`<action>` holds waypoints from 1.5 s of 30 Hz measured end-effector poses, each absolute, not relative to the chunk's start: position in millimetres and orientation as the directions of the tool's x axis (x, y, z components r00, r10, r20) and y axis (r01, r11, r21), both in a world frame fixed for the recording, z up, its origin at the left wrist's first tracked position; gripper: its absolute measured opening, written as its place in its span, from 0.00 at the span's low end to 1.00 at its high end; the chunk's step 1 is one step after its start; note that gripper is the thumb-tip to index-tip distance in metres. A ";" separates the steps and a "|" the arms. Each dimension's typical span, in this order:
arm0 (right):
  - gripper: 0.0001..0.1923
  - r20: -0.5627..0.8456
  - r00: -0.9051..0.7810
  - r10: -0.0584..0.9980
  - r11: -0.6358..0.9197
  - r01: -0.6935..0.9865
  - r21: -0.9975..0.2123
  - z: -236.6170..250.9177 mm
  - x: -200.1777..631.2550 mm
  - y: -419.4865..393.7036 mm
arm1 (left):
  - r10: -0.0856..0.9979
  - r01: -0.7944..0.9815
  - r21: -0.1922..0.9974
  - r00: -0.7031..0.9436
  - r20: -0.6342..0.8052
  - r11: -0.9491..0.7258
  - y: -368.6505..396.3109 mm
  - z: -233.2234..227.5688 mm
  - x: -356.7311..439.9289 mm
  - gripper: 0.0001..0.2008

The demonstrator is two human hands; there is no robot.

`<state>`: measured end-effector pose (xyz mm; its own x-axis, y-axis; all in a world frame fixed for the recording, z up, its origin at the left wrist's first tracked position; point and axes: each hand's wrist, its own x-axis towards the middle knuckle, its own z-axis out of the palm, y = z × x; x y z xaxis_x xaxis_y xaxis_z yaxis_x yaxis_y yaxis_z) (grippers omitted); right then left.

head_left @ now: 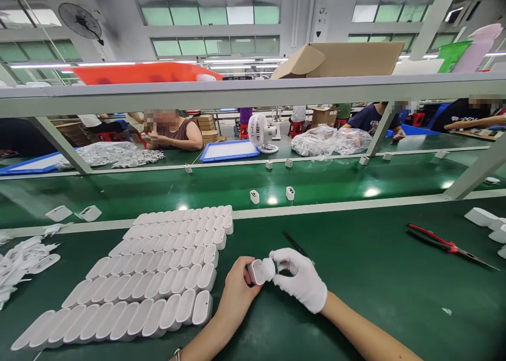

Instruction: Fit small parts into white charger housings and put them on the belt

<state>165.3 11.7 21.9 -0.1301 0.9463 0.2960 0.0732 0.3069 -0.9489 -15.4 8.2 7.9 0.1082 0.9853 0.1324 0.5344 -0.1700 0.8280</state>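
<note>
While the green bench point(379, 276) carries the stock, one small white plastic shell point(256, 271) sits between the two hands, low and near centre, just right of the rows of like shells point(158, 276). Judged from its look: light, rigid moulded plastic, smooth and probably a little slippery on the rounded faces; thin walls at the open end could mark or crack if squeezed hard, so the flat sides look the safest place to take hold. Left hand point(237, 292), bare, is curled shut around the shell, thumb on top, fingers under it. Right hand point(300, 279), in a white glove, is closed in a pinch at the shell's right end; whether it also holds something small there I cannot tell, as the gloved fingertips cover the spot. Dark tweezers point(296, 243) lie on the bench just behind the gloved hand, not touched. Red-handled pliers point(446, 243) lie well apart to the right. Loose white parts point(23, 258) are heaped at far left. Other people work at the benches across the conveyor point(237, 184), where a small white fan point(261, 132) stands.
</note>
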 end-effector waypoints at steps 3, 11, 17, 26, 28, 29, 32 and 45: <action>0.14 0.488 -0.231 0.842 0.529 0.175 -0.830 12.8 167.1 12.0 | 0.980 0.515 0.833 0.114 0.164 -0.199 7.8 6.1 -15.0 0.18; 0.15 0.738 -0.341 0.582 0.809 0.333 -0.484 15.8 165.5 15.4 | 0.961 0.494 0.825 0.133 0.242 -0.276 8.5 0.8 -15.7 0.18; 0.15 0.742 -0.347 0.573 0.815 0.333 -0.474 14.9 166.2 14.4 | 0.961 0.480 0.833 0.138 0.238 -0.275 9.7 -2.1 -16.3 0.19; 0.13 0.594 -0.503 0.628 0.778 0.431 -0.457 24.3 158.6 9.2 | 0.963 0.488 0.830 0.136 0.233 -0.269 7.8 -0.3 -16.0 0.19; 0.12 0.648 -0.404 0.645 0.748 0.506 -0.429 21.3 154.5 6.4 | 0.964 0.492 0.830 0.129 0.231 -0.264 8.8 1.1 -16.4 0.19; 0.12 0.672 -0.358 0.648 0.734 0.529 -0.427 19.6 153.7 5.8 | 0.965 0.493 0.829 0.127 0.230 -0.262 9.3 1.7 -16.6 0.19; 0.12 0.669 -0.361 0.650 0.736 0.519 -0.435 17.9 157.0 7.0 | 0.966 0.492 0.831 0.124 0.226 -0.258 9.8 2.8 -16.7 0.19; 0.16 0.337 -0.253 0.907 0.414 0.391 -0.822 23.3 156.0 1.3 | 0.975 0.449 0.866 0.116 0.189 -0.221 8.9 2.8 -13.5 0.20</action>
